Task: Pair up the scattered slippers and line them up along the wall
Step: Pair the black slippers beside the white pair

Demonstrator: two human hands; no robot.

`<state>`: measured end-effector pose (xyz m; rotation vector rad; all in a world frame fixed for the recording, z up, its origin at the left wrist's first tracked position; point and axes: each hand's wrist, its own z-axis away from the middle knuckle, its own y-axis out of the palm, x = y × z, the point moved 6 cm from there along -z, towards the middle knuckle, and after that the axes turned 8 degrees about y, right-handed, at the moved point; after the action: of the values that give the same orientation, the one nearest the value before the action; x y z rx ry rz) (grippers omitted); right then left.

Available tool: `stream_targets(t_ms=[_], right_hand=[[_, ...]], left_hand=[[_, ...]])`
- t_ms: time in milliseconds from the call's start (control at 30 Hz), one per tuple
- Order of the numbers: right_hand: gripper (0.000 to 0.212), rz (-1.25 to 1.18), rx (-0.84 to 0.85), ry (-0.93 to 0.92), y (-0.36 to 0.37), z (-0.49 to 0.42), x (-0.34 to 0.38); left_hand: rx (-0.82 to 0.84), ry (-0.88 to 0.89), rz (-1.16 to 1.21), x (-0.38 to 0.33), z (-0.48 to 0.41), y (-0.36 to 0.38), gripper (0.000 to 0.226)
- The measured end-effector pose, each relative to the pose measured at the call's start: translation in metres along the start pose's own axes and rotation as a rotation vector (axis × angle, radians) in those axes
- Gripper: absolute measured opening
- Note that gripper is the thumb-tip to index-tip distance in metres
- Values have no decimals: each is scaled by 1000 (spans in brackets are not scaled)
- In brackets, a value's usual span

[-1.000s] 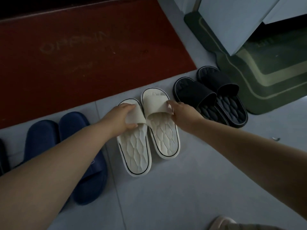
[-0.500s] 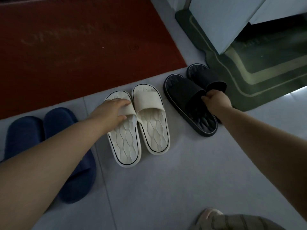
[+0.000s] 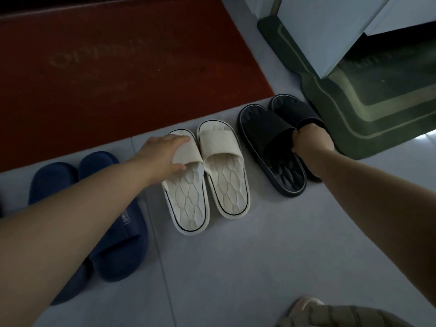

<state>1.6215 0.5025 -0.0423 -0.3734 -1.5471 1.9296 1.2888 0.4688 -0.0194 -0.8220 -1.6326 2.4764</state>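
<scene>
**Q:** Hands first: how do they stand?

**A:** Left hand point(image 3: 162, 154) lies over the strap of the left cream slipper point(image 3: 188, 204). Its fingers are on top and its thumb is tucked under the strap's edge, gripping it. Right hand point(image 3: 311, 142) is curled at the straps of the black slippers point(image 3: 266, 128); which strap it pinches I cannot tell.

**Q:** Where are the slippers?

**A:** On the floor point(image 3: 259, 256), in a row along the red mat point(image 3: 118, 67), toes towards it. Blue slippers point(image 3: 122, 244) lie leftmost, partly under the left forearm. The right cream slipper point(image 3: 226, 185) touches its mate. The black slippers lie rightmost, the far one against the green mat point(image 3: 377, 114).
</scene>
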Motion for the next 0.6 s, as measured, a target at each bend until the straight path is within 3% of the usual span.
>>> stream_targets(t_ms=[200, 367, 467, 533, 600], right_hand=[[31, 36, -51, 54, -1, -1, 7], [31, 106, -16, 47, -3, 8, 13], [53, 185, 47, 30, -5, 27, 20], [57, 169, 44, -147, -12, 54, 47], [41, 119, 83, -473, -21, 97, 94]], left_hand=[[-98, -116, 157, 43, 35, -46, 71], [-24, -177, 193, 70, 66, -56, 74], [55, -209, 135, 87, 84, -69, 77], [106, -244, 87, 104, 103, -79, 75], [147, -288, 77, 123, 127, -84, 71]])
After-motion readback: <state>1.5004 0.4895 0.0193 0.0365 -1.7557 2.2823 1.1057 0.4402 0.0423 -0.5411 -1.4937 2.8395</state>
